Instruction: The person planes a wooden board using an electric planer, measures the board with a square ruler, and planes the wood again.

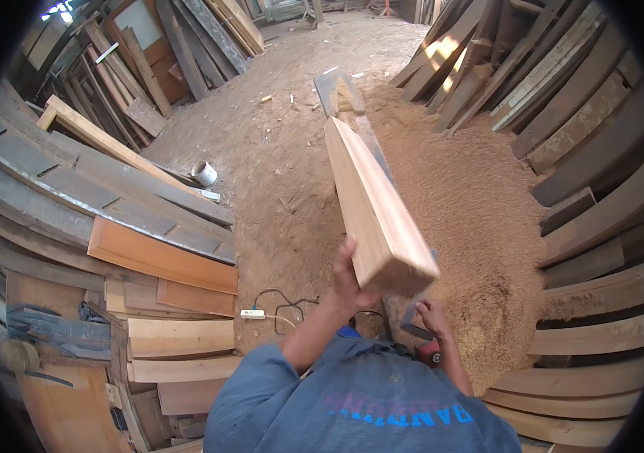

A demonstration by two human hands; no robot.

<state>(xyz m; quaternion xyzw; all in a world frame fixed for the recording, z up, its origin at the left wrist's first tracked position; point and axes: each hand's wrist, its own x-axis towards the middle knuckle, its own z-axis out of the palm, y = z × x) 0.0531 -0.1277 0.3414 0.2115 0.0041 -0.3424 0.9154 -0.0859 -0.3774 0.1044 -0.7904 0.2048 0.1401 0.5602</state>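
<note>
A thick, pale wooden beam (371, 200) slants away from me, its near end raised over a narrow dark bench (373, 143). My left hand (348, 283) grips the beam's left side close to that near end. Just below the end face, my right hand (433, 317) is closed, its fingers curled. Whether it holds anything is hidden. A grey surface (414, 321) lies beside the right hand, and a red and dark object (429, 352), partly covered, shows by my right forearm.
Sawdust and shavings (480, 226) cover the ground on the right. Boards (601, 332) are stacked along the right, with more planks (178, 336) on the left. A white power strip (254, 314) with dark cables lies left of me. Farther off sits a white can (203, 174).
</note>
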